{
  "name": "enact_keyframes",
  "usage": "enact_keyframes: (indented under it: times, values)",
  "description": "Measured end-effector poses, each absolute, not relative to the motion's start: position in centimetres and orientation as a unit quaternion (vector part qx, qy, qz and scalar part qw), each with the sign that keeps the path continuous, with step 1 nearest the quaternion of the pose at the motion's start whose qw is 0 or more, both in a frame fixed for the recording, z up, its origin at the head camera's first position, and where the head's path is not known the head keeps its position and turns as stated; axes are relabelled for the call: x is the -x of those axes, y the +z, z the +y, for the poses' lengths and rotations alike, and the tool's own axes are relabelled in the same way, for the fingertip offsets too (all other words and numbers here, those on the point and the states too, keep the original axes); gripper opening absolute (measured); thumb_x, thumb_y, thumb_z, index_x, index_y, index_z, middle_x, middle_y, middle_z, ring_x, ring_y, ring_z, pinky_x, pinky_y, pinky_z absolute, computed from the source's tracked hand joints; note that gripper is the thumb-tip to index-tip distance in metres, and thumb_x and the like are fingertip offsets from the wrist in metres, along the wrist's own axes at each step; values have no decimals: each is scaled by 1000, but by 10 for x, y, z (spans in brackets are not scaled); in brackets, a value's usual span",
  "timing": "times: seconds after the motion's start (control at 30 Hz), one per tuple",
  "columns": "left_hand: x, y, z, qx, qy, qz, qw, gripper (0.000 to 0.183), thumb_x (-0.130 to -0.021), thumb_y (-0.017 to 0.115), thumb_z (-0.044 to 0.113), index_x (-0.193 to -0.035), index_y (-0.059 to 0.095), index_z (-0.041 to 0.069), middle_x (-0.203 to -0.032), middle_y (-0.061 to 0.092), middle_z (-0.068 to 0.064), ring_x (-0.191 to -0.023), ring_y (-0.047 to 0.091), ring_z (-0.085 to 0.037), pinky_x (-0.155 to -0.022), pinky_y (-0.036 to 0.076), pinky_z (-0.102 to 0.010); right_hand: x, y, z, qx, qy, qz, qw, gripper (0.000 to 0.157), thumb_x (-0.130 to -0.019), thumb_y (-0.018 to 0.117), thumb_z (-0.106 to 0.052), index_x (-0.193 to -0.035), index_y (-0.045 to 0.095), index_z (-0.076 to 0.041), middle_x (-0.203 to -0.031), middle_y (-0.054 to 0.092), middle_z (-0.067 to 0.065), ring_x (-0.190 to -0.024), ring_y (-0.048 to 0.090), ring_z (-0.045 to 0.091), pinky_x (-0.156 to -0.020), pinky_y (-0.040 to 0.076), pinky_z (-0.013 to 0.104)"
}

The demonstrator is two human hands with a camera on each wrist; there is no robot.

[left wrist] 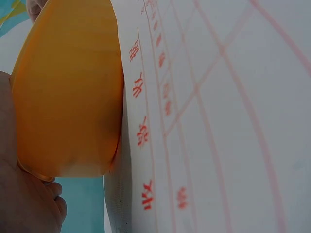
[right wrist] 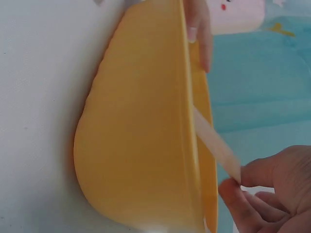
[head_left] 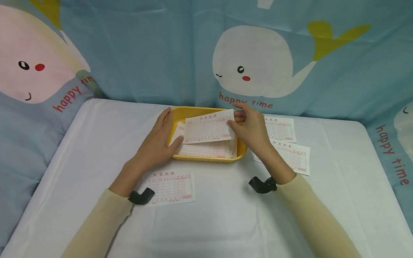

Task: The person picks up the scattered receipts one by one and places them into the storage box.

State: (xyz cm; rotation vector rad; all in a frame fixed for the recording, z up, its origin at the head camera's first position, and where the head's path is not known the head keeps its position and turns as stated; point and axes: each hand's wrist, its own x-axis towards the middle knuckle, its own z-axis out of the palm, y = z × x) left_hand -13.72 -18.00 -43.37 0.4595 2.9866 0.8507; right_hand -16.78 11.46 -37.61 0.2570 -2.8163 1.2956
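A shallow yellow plastic tray (head_left: 205, 159) holds several printed receipt slips (head_left: 209, 149). My right hand (head_left: 252, 127) is over its right end, pinching the right edge of one slip (head_left: 208, 127) between thumb and fingers. That slip slants up out of the tray, and in the right wrist view its raised edge (right wrist: 218, 148) shows between the fingertips. My left hand (head_left: 157, 140) holds the tray's left end, fingers along the outer side and thumb over the front corner, close to the raised slip's lower left corner.
Another receipt slip (head_left: 171, 189) lies in front of the tray, partly under my left wrist. To the right, two slips (head_left: 281, 129) (head_left: 296, 159) lie on the white tablecloth (head_left: 215, 223), partly behind my right hand and wrist. A blue whale-patterned curtain (head_left: 155, 44) hangs behind the table.
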Motion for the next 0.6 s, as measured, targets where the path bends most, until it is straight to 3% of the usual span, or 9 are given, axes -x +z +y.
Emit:
enact_keyframes:
  times: [0.23, 0.6]
  values:
    - [139, -437, -180, -154, 263, 953, -4, 85, -101, 49, 45, -163, 3, 10, -172, 2, -5, -158, 17, -27, -124, 30, -50, 162, -368, 117, -109, 447, -887, 51, 55, -93, 72, -11, -143, 51, -6, -145, 56, 11, -132, 59, 27, -105, 53, 39]
    - [138, -434, -181, -146, 265, 953, 0, 85, -100, 51, 44, -163, 5, 10, -172, 4, -5, -157, 20, -28, -124, 30, -52, 135, -366, 110, -190, 405, -889, 100, 49, -93, 71, -19, -138, 56, -7, -141, 56, 11, -131, 54, 27, -112, 47, 45]
